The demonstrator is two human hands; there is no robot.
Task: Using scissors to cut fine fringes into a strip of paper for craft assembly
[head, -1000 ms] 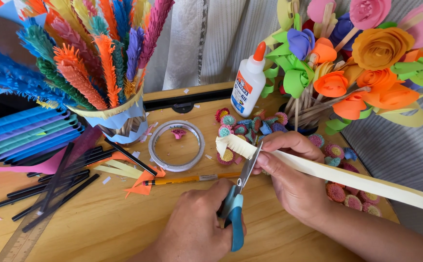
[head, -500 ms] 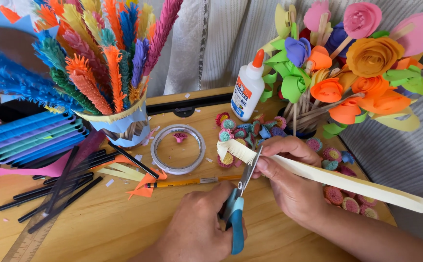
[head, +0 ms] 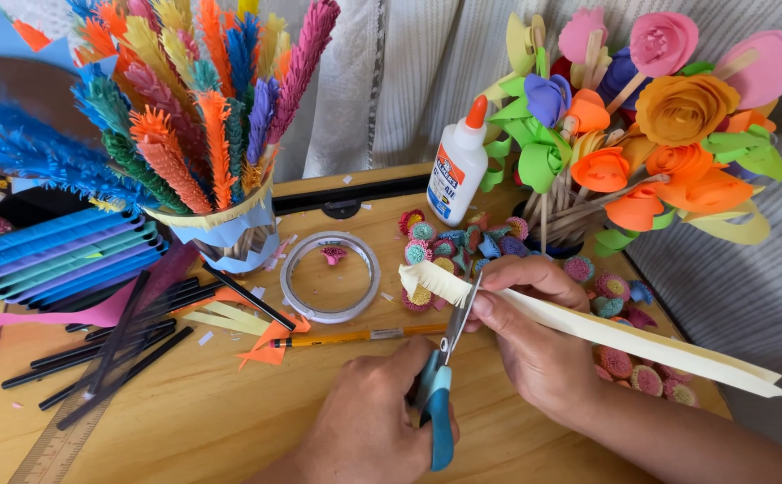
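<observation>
Fingers (head: 499, 309) of the right hand (head: 543, 354) pinch a long cream paper strip (head: 642, 345) near its cut end, thumb on top, so the strip slants away to the right above the counter (head: 185, 421); the left hand (head: 369, 430) is clenched through the blue handles of a pair of scissors (head: 445, 358), whose blades stand nearly upright and close on the strip's edge just beside the right thumb. Judging from how things lie, the work is at an early stage; only the short stretch at the strip's left tip (head: 431, 282) is snipped into a fine fringe, while the long remainder toward the pointed far end is uncut. Behind the hands lie small rolled fringe buds (head: 436, 246) in several colours, a glue bottle (head: 458, 170) with an orange cap, and a tape ring (head: 330, 276); an orange pencil (head: 364, 336) lies between the ring and the left hand. At left a paper-wrapped cup (head: 230, 237) carries tall fringed spikes; dark sticks (head: 113, 345) and a clear ruler (head: 77, 417) lie below it; at right stands a bunch of paper roses (head: 669, 134).
</observation>
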